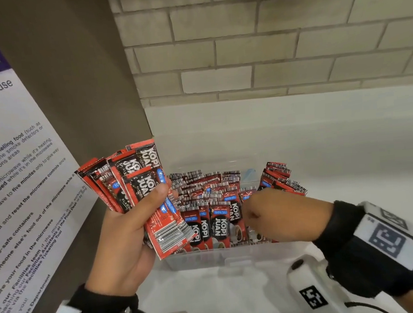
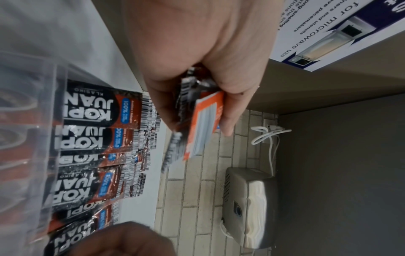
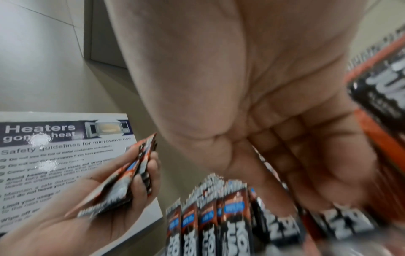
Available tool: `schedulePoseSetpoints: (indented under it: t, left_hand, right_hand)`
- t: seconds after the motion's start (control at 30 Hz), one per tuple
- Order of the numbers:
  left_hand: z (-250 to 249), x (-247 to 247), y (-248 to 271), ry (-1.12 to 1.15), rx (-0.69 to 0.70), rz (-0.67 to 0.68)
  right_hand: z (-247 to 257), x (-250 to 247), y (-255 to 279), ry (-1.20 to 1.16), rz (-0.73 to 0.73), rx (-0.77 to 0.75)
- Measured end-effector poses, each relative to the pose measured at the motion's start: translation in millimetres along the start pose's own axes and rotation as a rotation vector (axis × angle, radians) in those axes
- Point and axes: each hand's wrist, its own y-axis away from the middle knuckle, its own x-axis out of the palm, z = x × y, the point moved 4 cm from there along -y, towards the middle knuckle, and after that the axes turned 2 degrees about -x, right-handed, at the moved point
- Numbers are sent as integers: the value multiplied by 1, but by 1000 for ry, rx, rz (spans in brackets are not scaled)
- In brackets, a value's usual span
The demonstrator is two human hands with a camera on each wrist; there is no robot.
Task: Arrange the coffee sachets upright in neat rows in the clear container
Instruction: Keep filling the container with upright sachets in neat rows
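Nearest the head camera, two black wrist straps with coded tags frame the scene. Above them the left hand (image 1: 123,241) grips a fanned bundle of red and black Kopi Juan sachets (image 1: 138,187), thumb pressed across their fronts, held up beside the left end of the clear container (image 1: 234,255). That container sits on a white counter (image 1: 349,144) and is packed with more sachets (image 1: 213,220) standing upright in rows, with a leaning cluster (image 1: 279,178) at its far right. The right hand (image 1: 275,215) reaches down into the container among the front rows, fingers curled inward; whether they pinch a sachet I cannot tell. A microwave safety notice (image 1: 14,173) hangs on the left, below a brick wall (image 1: 265,39)
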Motion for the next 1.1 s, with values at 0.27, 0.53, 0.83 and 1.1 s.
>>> schedulePoseSetpoints:
  t: [0.27,0.53,0.83,1.1]
  left_hand:
    - [-3,5,2,-29,46,9]
    - [-5,-3,3,-32,36,25]
    - [-5,-1,3,-36,50,24]
    - [-9,1,4,-14,65,18]
  right_hand:
    - [-6,-34,-5,203,-152,72]
    - [2,-24,-16,306,-52,88]
    - [0,-9,-15,422,3,119]
    - [3,-28,-8,356,-144,43]
